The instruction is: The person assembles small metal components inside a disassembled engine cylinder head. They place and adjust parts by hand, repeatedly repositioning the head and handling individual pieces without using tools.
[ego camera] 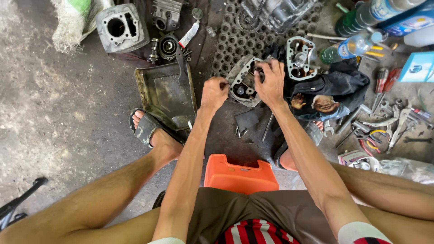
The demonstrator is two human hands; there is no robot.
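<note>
The engine cover [242,83], a grey cast-metal piece with round openings, sits tilted on the stained concrete floor [54,117] straight ahead of the person, beyond the orange plastic stool [239,174] between the knees. The left hand [214,91] is closed, pinching something small at the cover's left edge; what it pinches cannot be made out. The right hand [270,81] grips the cover's upper right rim, fingers curled over it. To the left lies a dirty metal drain tray [163,94], touching a sandalled foot [151,131]. To the right are a dark rag [337,86] and scattered wrenches [384,123]. Farther off stand a cylinder block [121,28] and plastic bottles [357,45].
</note>
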